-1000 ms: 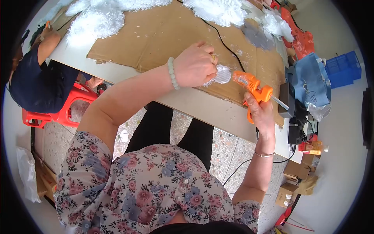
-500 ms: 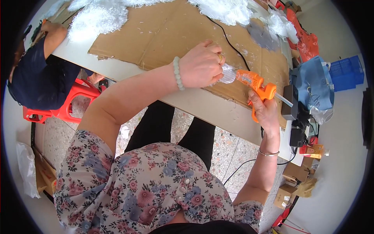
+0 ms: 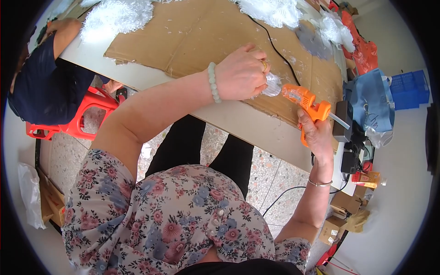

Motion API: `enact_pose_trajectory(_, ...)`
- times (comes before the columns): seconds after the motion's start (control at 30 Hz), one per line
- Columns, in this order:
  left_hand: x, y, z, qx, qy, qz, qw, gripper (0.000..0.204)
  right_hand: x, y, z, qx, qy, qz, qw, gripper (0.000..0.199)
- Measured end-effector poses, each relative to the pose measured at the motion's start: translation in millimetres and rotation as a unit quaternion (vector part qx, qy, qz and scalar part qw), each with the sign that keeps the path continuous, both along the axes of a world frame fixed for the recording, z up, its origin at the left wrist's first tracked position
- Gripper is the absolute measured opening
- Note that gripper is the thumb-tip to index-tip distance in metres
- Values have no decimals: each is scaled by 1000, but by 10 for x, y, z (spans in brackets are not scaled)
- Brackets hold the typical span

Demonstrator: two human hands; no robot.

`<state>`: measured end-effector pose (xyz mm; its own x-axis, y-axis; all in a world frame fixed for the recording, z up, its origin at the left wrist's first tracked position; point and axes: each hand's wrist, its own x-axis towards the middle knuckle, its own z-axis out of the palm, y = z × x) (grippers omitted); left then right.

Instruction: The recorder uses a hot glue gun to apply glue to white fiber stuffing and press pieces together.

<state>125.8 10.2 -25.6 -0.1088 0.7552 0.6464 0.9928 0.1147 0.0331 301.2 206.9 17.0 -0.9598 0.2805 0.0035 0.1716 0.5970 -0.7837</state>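
My right hand (image 3: 316,133) is wrapped round the handle of an orange hot glue gun (image 3: 306,101); a clear glue stick (image 3: 339,120) juts from its back end. The gun's nozzle points left, close to a small whitish translucent ribbed piece (image 3: 272,85). Fingers of my left hand (image 3: 241,73) are closed on that piece, and its left part is hidden behind them. Whether the nozzle touches the piece I cannot tell. Both hands are above the near edge of a brown cardboard sheet (image 3: 201,46) on the white table (image 3: 233,118).
White fluffy shredded heaps (image 3: 117,20) lie along the far side. A black cord (image 3: 275,43) crosses the cardboard. At the right edge are a dark box (image 3: 342,120), adapters (image 3: 350,161) and a blue bag (image 3: 370,101). Another person (image 3: 43,87) sits at left by a red stool (image 3: 94,114).
Both hands have shifted slightly to the right with the glue gun and the whitish piece. Their grips look the same.
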Motion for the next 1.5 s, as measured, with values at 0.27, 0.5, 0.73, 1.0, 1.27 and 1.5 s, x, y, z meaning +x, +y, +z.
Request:
enact_pose_trajectory(0.27, -6, -30, 18, -25, -36, -4, 999, 13, 33, 29, -13, -14, -17, 2, 1000, 31)
enact_pose_trajectory(0.5, -31, -26, -4, -27, -41, -14, 999, 3, 87, -14, 26, -12, -18, -9, 1000, 32)
enact_pose_trajectory(0.73, -12, -27, 4, -26, -52, -18, 998, 5, 138, -34, 13, -50, 1, -21, 999, 34)
enact_pose_trajectory(1.0, 4, 18, 24, -19, -52, -25, 998, 10, 195, 19, -17, -57, -22, 0, 998, 35)
enact_pose_trajectory(1.27, -44, -28, -14, -12, -49, -15, 999, 9, 175, -85, 6, -53, -34, 6, 998, 33)
enact_pose_trajectory(1.5, -35, -44, 34, -28, -91, -24, 995, 18, 148, -119, -19, -62, -32, 18, 997, 31)
